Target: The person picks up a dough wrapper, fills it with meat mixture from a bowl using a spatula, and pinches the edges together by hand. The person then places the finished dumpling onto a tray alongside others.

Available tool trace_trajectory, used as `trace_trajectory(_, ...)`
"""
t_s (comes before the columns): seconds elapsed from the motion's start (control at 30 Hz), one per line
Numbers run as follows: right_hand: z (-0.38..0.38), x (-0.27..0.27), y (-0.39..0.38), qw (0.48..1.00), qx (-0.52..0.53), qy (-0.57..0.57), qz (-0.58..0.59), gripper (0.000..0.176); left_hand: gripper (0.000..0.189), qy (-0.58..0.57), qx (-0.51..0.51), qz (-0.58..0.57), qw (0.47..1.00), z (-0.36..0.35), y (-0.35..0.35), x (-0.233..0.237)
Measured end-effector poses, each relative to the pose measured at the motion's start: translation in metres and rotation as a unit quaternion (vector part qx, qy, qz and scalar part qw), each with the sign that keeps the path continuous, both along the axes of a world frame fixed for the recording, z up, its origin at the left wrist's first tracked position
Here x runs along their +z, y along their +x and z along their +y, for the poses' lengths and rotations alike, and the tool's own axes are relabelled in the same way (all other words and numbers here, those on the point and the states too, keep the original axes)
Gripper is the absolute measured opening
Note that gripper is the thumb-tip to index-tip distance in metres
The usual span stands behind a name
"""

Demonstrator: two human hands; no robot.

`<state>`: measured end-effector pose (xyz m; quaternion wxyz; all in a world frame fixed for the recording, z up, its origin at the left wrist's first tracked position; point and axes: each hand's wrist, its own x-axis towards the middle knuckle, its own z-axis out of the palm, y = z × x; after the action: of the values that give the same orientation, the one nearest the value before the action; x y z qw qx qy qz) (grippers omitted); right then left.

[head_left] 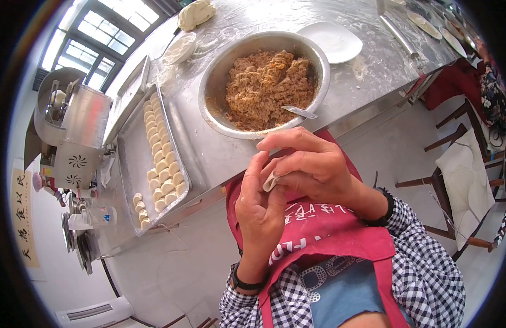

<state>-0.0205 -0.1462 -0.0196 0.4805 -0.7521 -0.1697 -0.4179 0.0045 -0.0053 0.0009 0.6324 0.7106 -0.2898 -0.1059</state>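
Note:
Between my two hands, just off the table's front edge, is a small pale dumpling (270, 182), pinched by the fingertips of both. My left hand (258, 205) supports it from the left, and my right hand (313, 172) bends over it from the right; the fingers cover much of it. Beyond the hands a large metal bowl (205, 104) holds brown minced filling (269, 82). A spoon (300, 111) rests in the filling, its handle toward me. On the left, a metal tray (134, 164) carries rows of shaped dumplings (163, 156).
A white plate (336, 44) sits behind the bowl. Farther back are a dough lump (196, 15), a floury small bowl (179, 49) and a metal rolling pin (400, 37). A metal machine (84, 128) stands far left. Wooden chairs (444, 180) and another person's patterned sleeve (493, 93) are right.

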Motion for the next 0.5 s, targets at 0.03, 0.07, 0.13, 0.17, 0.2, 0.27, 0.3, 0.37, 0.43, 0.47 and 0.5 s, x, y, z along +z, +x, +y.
trace_trajectory(0.03,0.000,-0.001,0.000,1.000,0.002,0.019,-0.006,0.012,0.043,-0.035,-0.002,0.045,0.998,-0.001,0.000,-0.001)
trace_trajectory(0.07,0.001,-0.002,0.001,0.999,0.004,0.037,-0.013,0.012,0.040,-0.069,-0.005,0.091,0.993,-0.001,-0.001,-0.002)
trace_trajectory(0.13,0.001,-0.002,-0.003,0.997,0.025,0.073,0.009,0.013,0.038,-0.091,-0.014,0.135,0.987,0.001,0.002,-0.003)
trace_trajectory(0.17,0.001,-0.002,-0.004,0.993,0.047,0.108,0.031,0.015,0.036,-0.112,-0.022,0.179,0.977,0.002,0.003,-0.004)
trace_trajectory(0.2,0.001,-0.001,-0.004,0.993,0.047,0.108,0.031,0.015,0.036,-0.112,-0.022,0.179,0.977,0.002,0.004,-0.005)
trace_trajectory(0.27,0.002,0.002,-0.002,0.997,0.028,0.077,0.010,0.015,0.032,-0.149,-0.031,0.163,0.975,0.002,0.004,-0.008)
trace_trajectory(0.3,0.003,0.002,-0.002,0.997,0.028,0.077,0.011,0.015,0.032,-0.149,-0.031,0.163,0.975,0.002,0.004,-0.009)
trace_trajectory(0.37,0.003,0.003,-0.002,0.998,-0.003,0.055,0.006,0.017,0.031,-0.171,-0.022,0.176,0.969,0.002,0.004,-0.012)
trace_trajectory(0.43,0.002,0.001,-0.001,0.999,-0.007,0.031,-0.002,0.017,0.031,-0.160,-0.017,0.173,0.972,0.001,0.003,-0.010)
trace_trajectory(0.47,0.001,0.000,-0.001,1.000,-0.010,0.007,-0.010,0.017,0.032,-0.149,-0.012,0.171,0.974,0.001,0.003,-0.009)
trace_trajectory(0.5,0.001,0.000,-0.001,1.000,-0.010,0.007,-0.010,0.017,0.032,-0.149,-0.012,0.171,0.974,0.001,0.003,-0.010)
